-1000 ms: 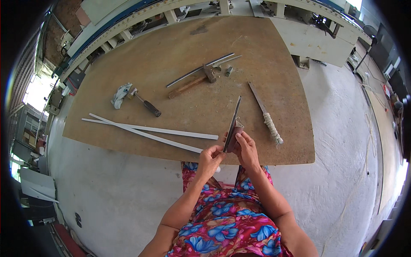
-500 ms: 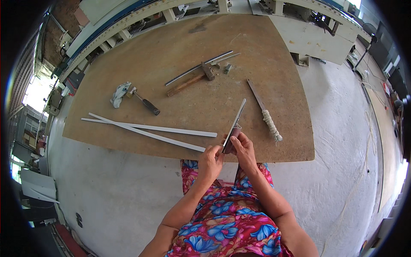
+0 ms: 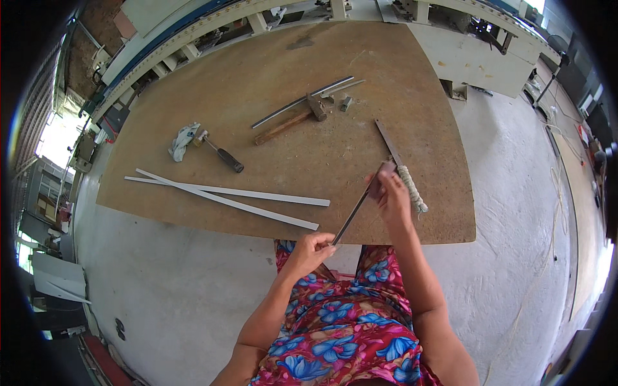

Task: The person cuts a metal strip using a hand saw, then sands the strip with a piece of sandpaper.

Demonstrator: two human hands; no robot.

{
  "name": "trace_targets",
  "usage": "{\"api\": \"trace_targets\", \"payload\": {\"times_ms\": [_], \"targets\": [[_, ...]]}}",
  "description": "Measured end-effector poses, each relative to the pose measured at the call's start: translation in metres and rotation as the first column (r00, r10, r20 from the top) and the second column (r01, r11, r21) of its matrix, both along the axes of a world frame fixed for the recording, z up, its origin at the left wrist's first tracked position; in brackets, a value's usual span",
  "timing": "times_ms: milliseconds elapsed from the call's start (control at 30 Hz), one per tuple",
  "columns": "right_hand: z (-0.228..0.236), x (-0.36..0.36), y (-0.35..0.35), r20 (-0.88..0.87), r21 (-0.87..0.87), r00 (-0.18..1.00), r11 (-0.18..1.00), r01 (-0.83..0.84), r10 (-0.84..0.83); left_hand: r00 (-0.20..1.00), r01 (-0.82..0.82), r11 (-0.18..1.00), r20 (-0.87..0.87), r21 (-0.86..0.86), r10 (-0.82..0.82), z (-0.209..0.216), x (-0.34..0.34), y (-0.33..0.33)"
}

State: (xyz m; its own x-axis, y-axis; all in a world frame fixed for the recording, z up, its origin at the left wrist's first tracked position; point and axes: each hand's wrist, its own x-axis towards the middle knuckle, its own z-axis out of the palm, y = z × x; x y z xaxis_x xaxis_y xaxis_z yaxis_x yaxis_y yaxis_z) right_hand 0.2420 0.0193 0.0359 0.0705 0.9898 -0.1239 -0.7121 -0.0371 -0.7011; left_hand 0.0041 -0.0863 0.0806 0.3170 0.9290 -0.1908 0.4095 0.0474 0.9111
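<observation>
My left hand (image 3: pixel 310 253) pinches the near end of a thin, dark, narrow strip (image 3: pixel 352 219) at the board's front edge. The strip slants up and to the right. At its far end my right hand (image 3: pixel 394 198) is closed round a folded brown piece that looks like sandpaper (image 3: pixel 384 171), which wraps against the strip. Just beyond that hand lies a long blade (image 3: pixel 387 139) with a cord-wrapped handle (image 3: pixel 412 188). Two white flat strips (image 3: pixel 257 195) cross each other to the left of my hands.
A brown board (image 3: pixel 257 77) bears a wooden-handled hammer (image 3: pixel 283 127), a metal rod (image 3: pixel 302 101), a small metal block (image 3: pixel 346 103), a black-handled tool (image 3: pixel 229 160) and a pale crumpled cloth (image 3: pixel 184 141). A long machine frame (image 3: pixel 257 24) stands behind. White floor (image 3: pixel 167 283) surrounds the board.
My right hand has slid the brown piece away from my left hand, toward the strip's far end. The strip now tilts further right, and my left hand has stayed near its end.
</observation>
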Motion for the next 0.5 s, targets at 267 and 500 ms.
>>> {"api": "trace_targets", "payload": {"times_ms": [267,500], "targets": [[0.042,0.036,0.004,-0.059,0.027,0.947,0.948,0.318,-0.316,0.847,-0.048,0.898,0.459,-0.438,0.269,0.012,-0.033,-0.006],[0.025,-0.041,-0.053,0.083,-0.024,0.99,0.994,-0.111,0.113,0.611,0.081,0.855,0.703,-0.512,0.363,0.011,-0.005,0.008]]}}
